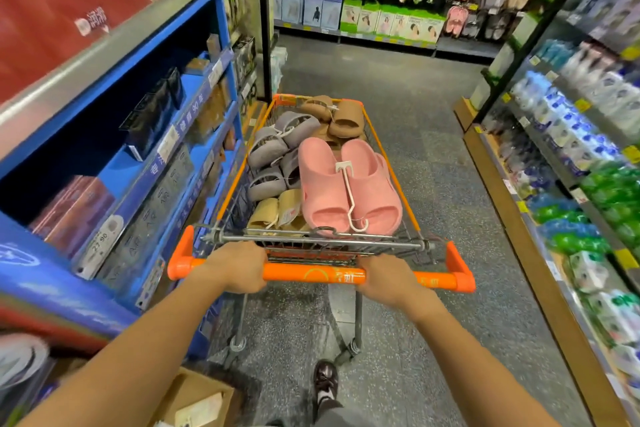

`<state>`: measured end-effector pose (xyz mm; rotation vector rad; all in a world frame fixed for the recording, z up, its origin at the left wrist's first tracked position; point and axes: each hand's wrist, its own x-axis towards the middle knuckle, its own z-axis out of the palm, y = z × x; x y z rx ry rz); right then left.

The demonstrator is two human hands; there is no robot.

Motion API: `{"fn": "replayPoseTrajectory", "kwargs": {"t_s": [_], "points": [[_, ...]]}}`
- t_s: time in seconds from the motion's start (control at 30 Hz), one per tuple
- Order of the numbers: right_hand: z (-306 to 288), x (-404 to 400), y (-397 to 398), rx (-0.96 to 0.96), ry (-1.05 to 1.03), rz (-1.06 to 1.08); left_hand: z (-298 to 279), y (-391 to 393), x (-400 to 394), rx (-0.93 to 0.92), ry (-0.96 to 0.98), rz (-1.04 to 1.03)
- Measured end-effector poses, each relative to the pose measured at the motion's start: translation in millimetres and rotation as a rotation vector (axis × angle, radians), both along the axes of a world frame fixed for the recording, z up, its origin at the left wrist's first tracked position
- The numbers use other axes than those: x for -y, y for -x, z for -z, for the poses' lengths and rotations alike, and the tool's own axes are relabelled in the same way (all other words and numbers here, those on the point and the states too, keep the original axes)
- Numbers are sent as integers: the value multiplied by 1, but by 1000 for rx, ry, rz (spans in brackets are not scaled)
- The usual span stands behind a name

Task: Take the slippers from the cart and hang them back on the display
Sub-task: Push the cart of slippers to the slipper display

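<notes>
A wire shopping cart point(398, 180) with orange trim stands in the aisle in front of me. In it lie a pink pair of slippers point(325, 184) on a white hanger, several grey slippers point(273, 149), a brown pair point(346, 118) and a beige pair point(277, 211). My left hand point(239, 267) and my right hand point(388, 279) are both shut on the orange cart handle point(311, 276). The slipper display point(485, 0) hangs on the far wall at the end of the aisle, with pink, grey and beige pairs on hooks.
Blue shelving point(194, 107) with boxed goods runs close along the cart's left side. Shelves of bottles point(581, 156) line the right, with open grey floor point(433, 135) between. A cardboard box point(194, 399) sits on the floor at lower left. My shoe point(325, 380) shows below the cart.
</notes>
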<state>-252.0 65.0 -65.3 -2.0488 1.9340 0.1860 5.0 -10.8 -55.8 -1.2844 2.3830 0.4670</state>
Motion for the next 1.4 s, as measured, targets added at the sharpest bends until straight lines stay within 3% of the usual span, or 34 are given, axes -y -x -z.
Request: {"fn": "replayPoseTrajectory", "kwargs": {"t_s": [0.2,0.47,0.93,1.4], "points": [[-18,-2,62,-39,-54,104,1,23,21,-19,-20,16],[-18,52,109,-106,-74,168,-2,75,70,-16,-12,-6],[-10,151,207,-93,-13,134,-2,170,171,12,28,-23],[-4,290,318,-90,14,173,7,282,327,12,29,57]]}}
